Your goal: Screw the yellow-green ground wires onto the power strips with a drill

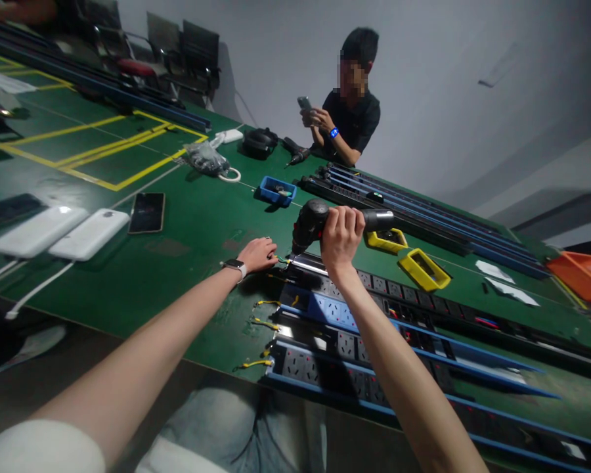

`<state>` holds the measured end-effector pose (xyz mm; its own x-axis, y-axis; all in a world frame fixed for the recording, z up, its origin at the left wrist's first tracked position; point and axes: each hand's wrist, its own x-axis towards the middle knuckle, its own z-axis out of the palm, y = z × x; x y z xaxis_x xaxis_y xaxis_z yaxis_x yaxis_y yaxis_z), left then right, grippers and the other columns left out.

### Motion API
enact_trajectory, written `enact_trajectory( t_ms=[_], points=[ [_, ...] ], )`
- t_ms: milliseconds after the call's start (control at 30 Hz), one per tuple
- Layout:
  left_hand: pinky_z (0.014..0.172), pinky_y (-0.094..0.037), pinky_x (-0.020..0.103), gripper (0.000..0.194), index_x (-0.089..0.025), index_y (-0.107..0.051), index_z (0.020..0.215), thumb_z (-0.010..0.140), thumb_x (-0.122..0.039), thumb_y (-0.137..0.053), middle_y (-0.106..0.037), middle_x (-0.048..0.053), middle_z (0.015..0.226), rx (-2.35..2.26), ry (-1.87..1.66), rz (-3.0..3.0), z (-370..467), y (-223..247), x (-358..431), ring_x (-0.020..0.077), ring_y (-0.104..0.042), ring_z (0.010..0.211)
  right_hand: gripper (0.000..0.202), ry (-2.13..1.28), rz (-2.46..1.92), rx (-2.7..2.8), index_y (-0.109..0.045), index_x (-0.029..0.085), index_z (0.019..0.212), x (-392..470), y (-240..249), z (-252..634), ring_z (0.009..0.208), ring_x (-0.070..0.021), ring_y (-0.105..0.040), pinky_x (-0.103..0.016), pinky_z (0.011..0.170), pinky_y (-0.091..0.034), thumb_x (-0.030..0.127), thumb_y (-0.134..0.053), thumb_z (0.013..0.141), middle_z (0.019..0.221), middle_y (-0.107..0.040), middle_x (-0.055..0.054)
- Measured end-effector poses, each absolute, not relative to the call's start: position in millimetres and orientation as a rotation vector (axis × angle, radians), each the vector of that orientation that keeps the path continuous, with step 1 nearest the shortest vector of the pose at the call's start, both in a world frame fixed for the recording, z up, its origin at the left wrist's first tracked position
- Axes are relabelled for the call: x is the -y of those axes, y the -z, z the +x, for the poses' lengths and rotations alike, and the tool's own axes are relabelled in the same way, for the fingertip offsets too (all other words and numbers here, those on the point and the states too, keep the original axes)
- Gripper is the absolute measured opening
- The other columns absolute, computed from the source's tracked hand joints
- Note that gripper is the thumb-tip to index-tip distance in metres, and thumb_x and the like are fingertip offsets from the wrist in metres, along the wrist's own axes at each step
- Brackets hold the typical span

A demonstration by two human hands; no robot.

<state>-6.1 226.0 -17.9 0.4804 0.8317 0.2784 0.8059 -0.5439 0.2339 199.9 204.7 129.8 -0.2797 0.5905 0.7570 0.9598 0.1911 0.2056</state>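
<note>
My right hand [343, 238] is wrapped round the handle of a black cordless drill [309, 222]. The drill points down at the left end of a long power strip [372, 281] with a row of sockets. Beside the drill's tip, my left hand [259, 253] has its fingers closed at a short yellow-green wire [282, 261] coming from that end. Nearer to me lie more socket strips, among them a blue-edged strip [303, 366]. Short yellow wires [266, 323] stick out from their left ends. The exact contact of bit and screw is too small to make out.
Beyond the drill are a blue bin [278, 190] and yellow bins [424, 269]. White power banks [89, 234] and a phone [147, 213] lie to the left. Across the table, a person [350, 112] holds a phone near another drill [298, 155]. An orange bin [581, 276] stands far right.
</note>
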Motion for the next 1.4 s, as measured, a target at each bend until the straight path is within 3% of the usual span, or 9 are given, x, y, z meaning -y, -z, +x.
enact_trajectory(
  t_ms=[333, 967, 1233, 1400],
  points=[
    [0.076, -0.040, 0.033, 0.014, -0.018, -0.060, 0.077, 0.083, -0.028, -0.052, -0.060, 0.007, 0.087, -1.481, -0.558, 2.643, -4.8, 21.2, -227.8, 0.0204, -0.054, 0.084, 0.024, 1.066, -1.381, 1.904, -0.061, 0.015, 0.098, -203.4, -128.5, 200.9, 0.104, -0.0155, -0.053, -0.037, 0.107, -0.037, 0.015, -0.038, 0.096, 0.096, -0.064, -0.006],
    [0.075, -0.040, 0.034, 0.014, -0.019, -0.059, 0.074, 0.082, -0.028, -0.053, -0.060, 0.007, 0.083, -1.488, -0.567, 2.632, -4.6, 19.0, -225.1, 0.0212, -0.054, 0.084, 0.029, 1.050, -1.461, 1.916, -0.062, 0.014, 0.101, -203.3, -130.1, 199.5, 0.103, -0.0166, -0.053, -0.039, 0.107, -0.038, 0.016, -0.034, 0.096, 0.097, -0.063, -0.008],
    [0.077, -0.041, 0.034, 0.014, -0.019, -0.060, 0.076, 0.083, -0.029, -0.053, -0.061, 0.007, 0.086, -1.496, -0.524, 2.642, -5.0, 18.2, -225.6, 0.0210, -0.055, 0.086, 0.030, 0.876, -1.491, 1.944, -0.062, 0.014, 0.105, -204.5, -131.0, 198.5, 0.107, -0.0169, -0.053, -0.043, 0.109, -0.037, 0.015, -0.033, 0.096, 0.104, -0.064, -0.010],
    [0.077, -0.041, 0.034, 0.013, -0.019, -0.060, 0.076, 0.083, -0.028, -0.053, -0.061, 0.007, 0.085, -1.484, -0.532, 2.639, -4.9, 16.5, -224.8, 0.0215, -0.055, 0.085, 0.029, 0.964, -1.471, 1.915, -0.063, 0.013, 0.103, -204.6, -129.6, 200.5, 0.105, -0.0171, -0.054, -0.041, 0.108, -0.038, 0.015, -0.034, 0.096, 0.101, -0.064, -0.009]
  ],
)
